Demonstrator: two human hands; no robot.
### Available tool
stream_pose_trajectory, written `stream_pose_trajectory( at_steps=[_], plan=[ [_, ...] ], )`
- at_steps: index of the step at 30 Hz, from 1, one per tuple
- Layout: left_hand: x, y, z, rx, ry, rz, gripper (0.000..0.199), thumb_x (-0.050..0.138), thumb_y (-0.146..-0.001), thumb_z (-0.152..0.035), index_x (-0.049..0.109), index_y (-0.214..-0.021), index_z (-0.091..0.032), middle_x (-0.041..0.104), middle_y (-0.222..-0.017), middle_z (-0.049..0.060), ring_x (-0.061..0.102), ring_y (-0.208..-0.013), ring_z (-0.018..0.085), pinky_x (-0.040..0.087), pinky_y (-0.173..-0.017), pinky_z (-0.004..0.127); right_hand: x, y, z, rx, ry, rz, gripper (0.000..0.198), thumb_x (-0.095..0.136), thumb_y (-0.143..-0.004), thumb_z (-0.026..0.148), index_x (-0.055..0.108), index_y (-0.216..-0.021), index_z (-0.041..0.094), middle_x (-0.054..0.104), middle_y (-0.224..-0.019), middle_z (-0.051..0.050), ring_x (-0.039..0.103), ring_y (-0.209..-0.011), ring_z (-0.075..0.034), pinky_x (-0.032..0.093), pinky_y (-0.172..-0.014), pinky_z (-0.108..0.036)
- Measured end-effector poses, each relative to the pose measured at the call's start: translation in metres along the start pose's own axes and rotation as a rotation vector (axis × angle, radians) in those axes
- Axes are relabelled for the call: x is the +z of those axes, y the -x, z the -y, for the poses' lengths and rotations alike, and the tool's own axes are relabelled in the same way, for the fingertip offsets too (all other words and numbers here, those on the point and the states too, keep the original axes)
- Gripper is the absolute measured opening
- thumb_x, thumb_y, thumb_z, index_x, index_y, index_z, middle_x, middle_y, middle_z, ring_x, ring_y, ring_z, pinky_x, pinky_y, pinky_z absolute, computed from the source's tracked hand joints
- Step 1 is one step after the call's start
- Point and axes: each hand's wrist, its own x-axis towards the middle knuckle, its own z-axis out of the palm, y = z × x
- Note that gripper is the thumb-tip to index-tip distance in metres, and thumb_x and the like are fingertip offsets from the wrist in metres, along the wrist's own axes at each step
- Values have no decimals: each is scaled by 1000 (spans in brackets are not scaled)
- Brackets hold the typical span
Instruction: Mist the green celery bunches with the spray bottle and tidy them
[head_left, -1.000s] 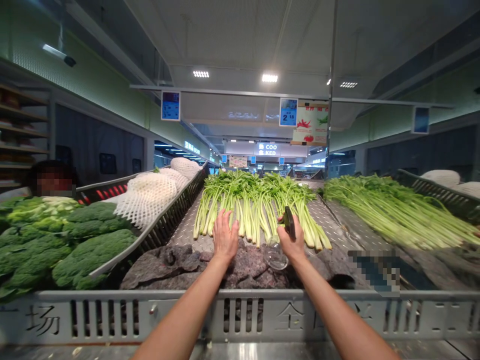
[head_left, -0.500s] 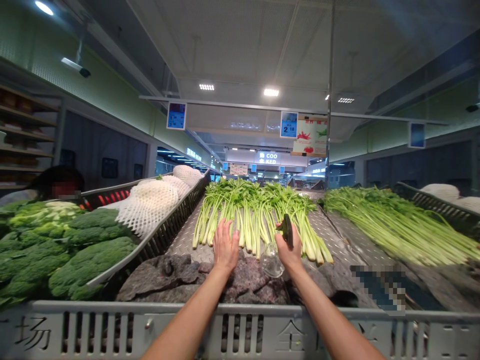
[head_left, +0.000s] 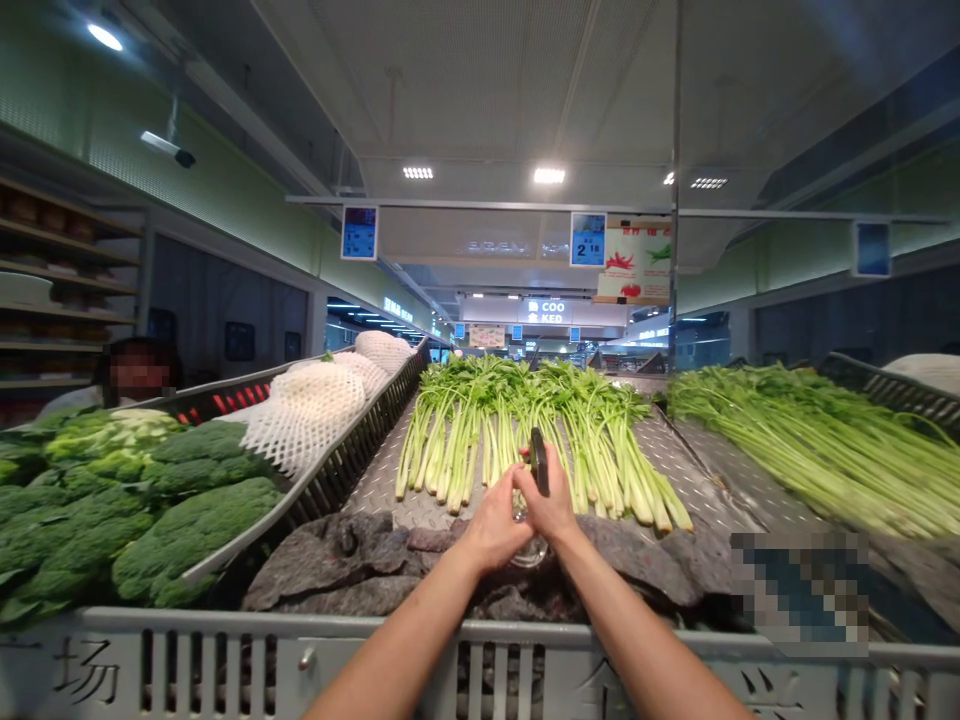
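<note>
A clear spray bottle (head_left: 532,553) with a black head is held over the front of the celery display. My right hand (head_left: 553,500) is closed around its upper part, just below the black head. From the left side, my left hand (head_left: 491,525) meets the right one and is closed against the bottle too; the fingers of both hands partly cover it. Beyond the hands, several celery bunches (head_left: 457,440) lie side by side on a patterned metal shelf (head_left: 390,475), stalk ends toward me. Crumpled dark grey cloth (head_left: 322,560) lies beneath my wrists.
Broccoli (head_left: 195,530) fills the left side. Behind it, white foam-netted produce (head_left: 307,405) sits beside a black slatted divider (head_left: 352,445). A grey slatted rail (head_left: 390,650) runs across the front. On the right, a mirror (head_left: 795,460) reflects the celery. A person (head_left: 71,400) is at far left.
My left hand has moved right from the celery ends and closed at the bottle. My right hand has shifted slightly left with it. The view has turned a little left.
</note>
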Motion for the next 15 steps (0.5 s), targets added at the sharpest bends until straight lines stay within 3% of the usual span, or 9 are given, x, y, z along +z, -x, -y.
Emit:
stream_pose_trajectory(
  at_steps=[5,8,10,13,15],
  plan=[
    [6,-7,5,-138,157,-91,65,53,-64,-20,30,-125,-15,60,-104,9,57,-93,20,43,-84,32,9,8,11,-10,-92,140,54,54,-62,23,38,-113,18,54,-104,-7,55,-90,-17,43,-83,-33],
    [5,-14,14,-232,361,-187,52,50,-67,-24,40,-117,-15,64,-89,7,60,-80,17,46,-73,30,14,10,18,-54,-156,212,65,55,-60,21,31,-121,18,47,-116,-10,51,-101,-19,43,-85,-33],
    [0,-15,18,-285,460,-236,38,52,-64,-25,50,-101,-13,63,-77,4,59,-68,16,46,-65,28,13,6,20,-123,-180,226,66,53,-62,20,28,-123,18,44,-120,-11,49,-104,-19,43,-85,-34],
    [-13,-13,18,-305,430,-376,21,58,-59,-28,54,-72,-13,57,-62,0,54,-59,13,44,-61,26,0,-8,9,-219,-73,121,59,50,-65,22,32,-121,17,47,-117,-11,50,-102,-19,39,-89,-36],
    [-23,-11,17,-273,358,-535,20,60,-59,-31,52,-67,-15,54,-60,-2,52,-57,11,43,-60,25,-15,-20,-8,-180,71,3,54,49,-65,23,37,-117,16,50,-113,-11,52,-95,-19,40,-86,-38]
  ],
)
